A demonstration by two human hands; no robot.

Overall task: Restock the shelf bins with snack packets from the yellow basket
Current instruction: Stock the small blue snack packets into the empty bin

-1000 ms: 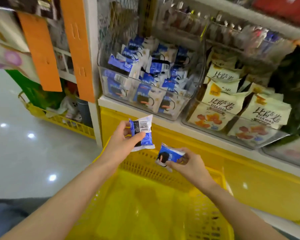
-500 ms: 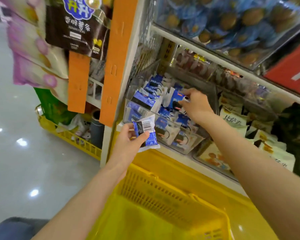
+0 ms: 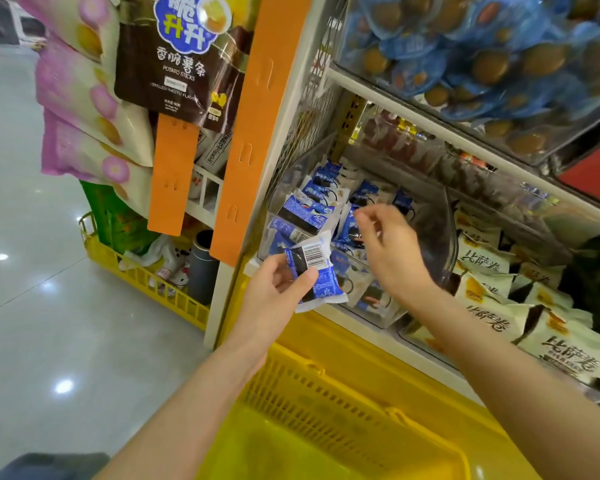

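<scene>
My left hand (image 3: 278,289) grips a blue and white snack packet (image 3: 317,271) with its barcode up, just in front of a clear shelf bin (image 3: 378,313). That bin holds several matching blue packets (image 3: 316,206). Over the bin hovers my right hand (image 3: 392,251), fingers loosely curled and holding nothing. The yellow basket (image 3: 326,386) sits below my arms at the bottom of the view; its inside looks bare where it shows.
A neighbouring bin to the right holds cream packets with black lettering (image 3: 565,344). Above is a shelf bin of blue round packs (image 3: 482,57). Orange strips (image 3: 246,133) and hanging snack bags (image 3: 174,57) stand at the left. Another yellow crate (image 3: 146,278) sits on the floor.
My right hand has let go of its packet in the bin and drawn back slightly towards me. My left hand still holds its packet, now closer to the bin.
</scene>
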